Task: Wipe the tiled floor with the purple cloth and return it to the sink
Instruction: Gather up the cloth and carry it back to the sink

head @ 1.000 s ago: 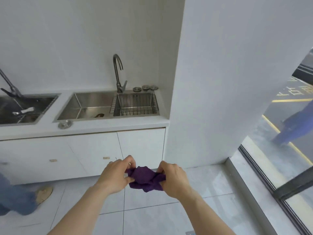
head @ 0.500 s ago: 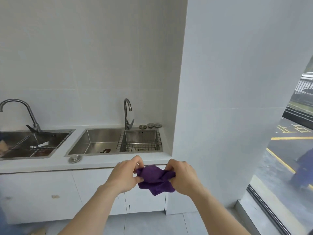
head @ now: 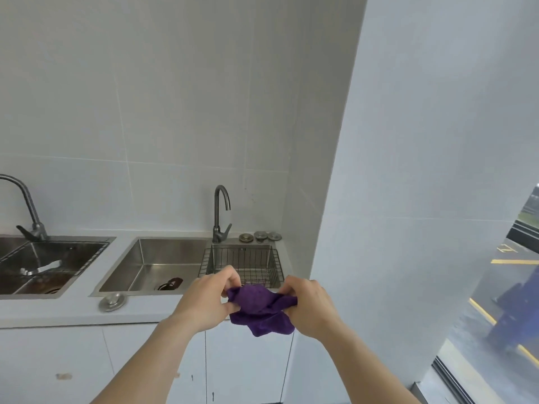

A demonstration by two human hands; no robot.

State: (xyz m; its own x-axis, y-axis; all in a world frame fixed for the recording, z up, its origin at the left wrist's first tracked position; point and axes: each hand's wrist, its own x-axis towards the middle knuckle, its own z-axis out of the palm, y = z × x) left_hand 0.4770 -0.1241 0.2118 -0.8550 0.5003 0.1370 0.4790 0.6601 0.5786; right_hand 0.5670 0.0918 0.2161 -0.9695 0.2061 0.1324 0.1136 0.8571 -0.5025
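Both hands, left hand (head: pixel 208 301) and right hand (head: pixel 310 309), pinch the crumpled purple cloth (head: pixel 261 309), held in the air near the stainless steel sink (head: pixel 163 265) set in the white desk (head: pixel 58 312). The cloth looks soft, light and limp, so bunching it at its edges suits.

A white countertop (head: pixel 73 312) carries two steel sinks (head: pixel 154 266); a round metal strainer plug (head: pixel 112 302) lies at its front edge, perhaps three more (head: pixel 259 236) behind.
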